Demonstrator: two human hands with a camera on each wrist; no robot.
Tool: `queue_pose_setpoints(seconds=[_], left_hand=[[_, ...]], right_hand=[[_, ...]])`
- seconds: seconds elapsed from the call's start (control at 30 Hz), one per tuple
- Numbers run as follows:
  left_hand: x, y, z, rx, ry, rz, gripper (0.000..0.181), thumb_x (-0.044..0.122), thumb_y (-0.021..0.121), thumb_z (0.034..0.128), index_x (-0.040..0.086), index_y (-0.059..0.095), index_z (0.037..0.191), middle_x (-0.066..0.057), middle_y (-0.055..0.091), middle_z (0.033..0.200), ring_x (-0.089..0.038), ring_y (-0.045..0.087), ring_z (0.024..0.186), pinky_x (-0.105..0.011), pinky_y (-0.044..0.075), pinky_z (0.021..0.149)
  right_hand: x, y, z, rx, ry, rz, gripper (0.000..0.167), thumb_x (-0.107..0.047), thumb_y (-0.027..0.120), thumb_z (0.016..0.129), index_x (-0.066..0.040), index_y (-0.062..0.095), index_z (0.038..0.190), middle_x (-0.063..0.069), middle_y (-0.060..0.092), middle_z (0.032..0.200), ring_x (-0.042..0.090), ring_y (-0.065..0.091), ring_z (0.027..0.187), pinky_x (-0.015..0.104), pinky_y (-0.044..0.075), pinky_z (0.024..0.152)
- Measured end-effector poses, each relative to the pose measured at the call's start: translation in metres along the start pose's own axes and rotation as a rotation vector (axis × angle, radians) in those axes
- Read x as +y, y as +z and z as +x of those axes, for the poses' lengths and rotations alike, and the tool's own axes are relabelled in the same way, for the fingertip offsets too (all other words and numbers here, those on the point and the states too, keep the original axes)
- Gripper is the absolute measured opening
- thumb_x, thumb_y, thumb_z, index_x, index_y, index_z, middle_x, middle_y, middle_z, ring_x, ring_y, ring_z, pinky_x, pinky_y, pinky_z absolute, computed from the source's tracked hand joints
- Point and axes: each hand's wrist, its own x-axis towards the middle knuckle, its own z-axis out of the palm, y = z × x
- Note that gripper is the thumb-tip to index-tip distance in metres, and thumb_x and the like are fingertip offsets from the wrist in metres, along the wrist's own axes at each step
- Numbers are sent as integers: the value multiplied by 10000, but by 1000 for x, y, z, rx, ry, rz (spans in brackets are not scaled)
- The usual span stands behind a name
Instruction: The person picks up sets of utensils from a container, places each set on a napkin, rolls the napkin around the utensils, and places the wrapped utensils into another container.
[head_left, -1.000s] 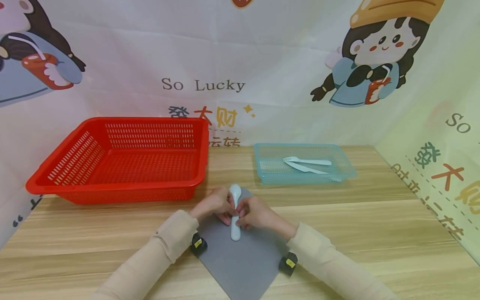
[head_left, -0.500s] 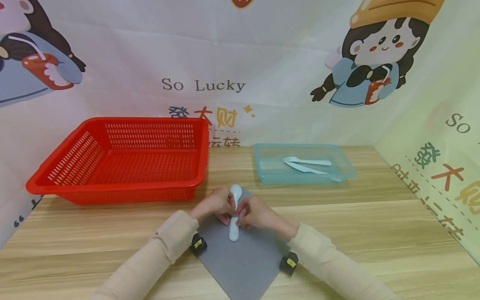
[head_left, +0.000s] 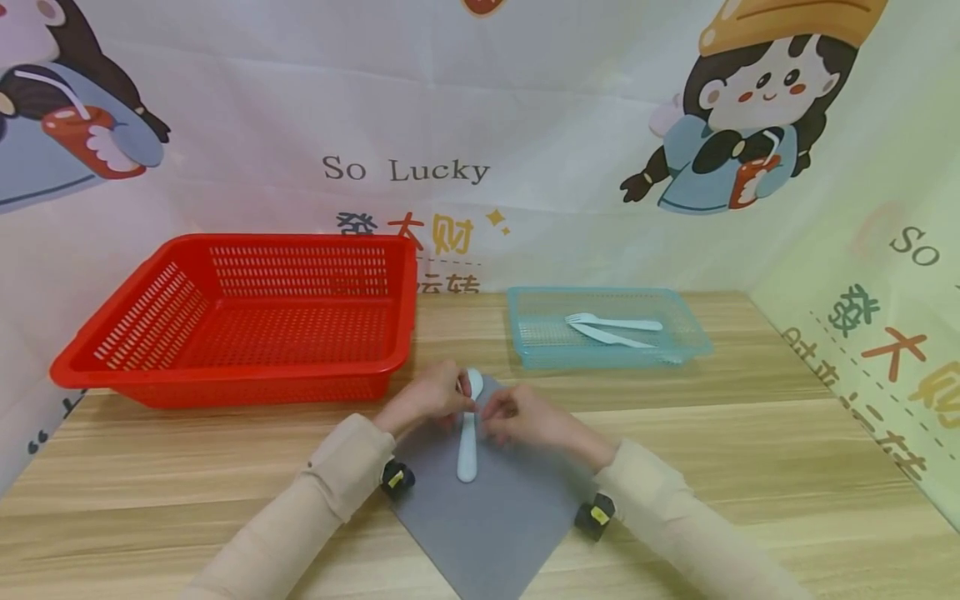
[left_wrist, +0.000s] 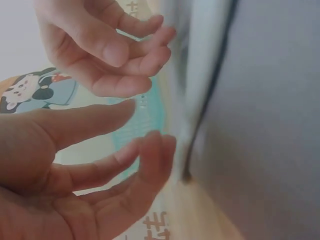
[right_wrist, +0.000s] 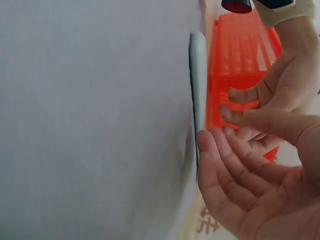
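A pale blue-white plastic spoon [head_left: 467, 457] lies lengthwise on a grey square mat or cloth [head_left: 498, 525], bowl pointing away from me. My left hand [head_left: 438, 392] hovers by the bowl end and partly covers it in the head view. Its thumb and fingers stand apart with nothing between them in the left wrist view. On the spoon's other side is my right hand [head_left: 534, 421], fingers loosely bent and holding nothing. In the right wrist view its fingertips [right_wrist: 205, 142] are close beside the spoon handle [right_wrist: 199, 75]; whether they touch it I cannot tell.
At the back left stands a red slotted basket [head_left: 232, 375]. A shallow light-blue basket [head_left: 540, 360] at the back right holds a white fork [head_left: 626, 324] and a knife [head_left: 611, 337]. A printed cloth backdrop [head_left: 555, 167] rises behind the wooden table [head_left: 750, 467].
Both hands have let go of the spoon. The right hand has drawn back to the right, and the left has shifted slightly toward the bowl. The handle end moved a little left.
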Motion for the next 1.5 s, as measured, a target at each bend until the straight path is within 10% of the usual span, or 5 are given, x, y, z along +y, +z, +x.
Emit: queue_pose_setpoints(seconds=[0.27,0.53,0.93,1.5], left_hand=[[28,-6,1,110,127,77,91,95,649,785,14,612,766,-53,605,708,-127,522,623,-192,413,536],[49,-4,23,182,277,-12,89,83,606,820,-3,625,834,-97,637,783,-180,588,711,-223,469,635],[77,10,59,207,313,-248,148,92,549,871,-19,603,953,-129,652,881,-218,614,810,-257,489,694],[96,34,104,233,189,-149,144,93,526,873,1,616,937,-115,629,906,-198,584,821,-226,461,654]], right_hand=[[1,-23,-7,51,-172,-120,189,-41,573,835,110,586,949,167,640,897,194,616,812,232,486,694],[0,-54,-19,78,-175,-114,207,-56,539,870,101,562,1004,202,623,914,290,624,804,283,505,695],[5,-97,-30,296,-77,-234,181,-113,534,889,28,611,969,111,652,835,245,626,748,334,501,664],[41,-139,-24,521,146,-374,244,-119,510,897,103,596,955,249,613,912,357,572,843,408,472,709]])
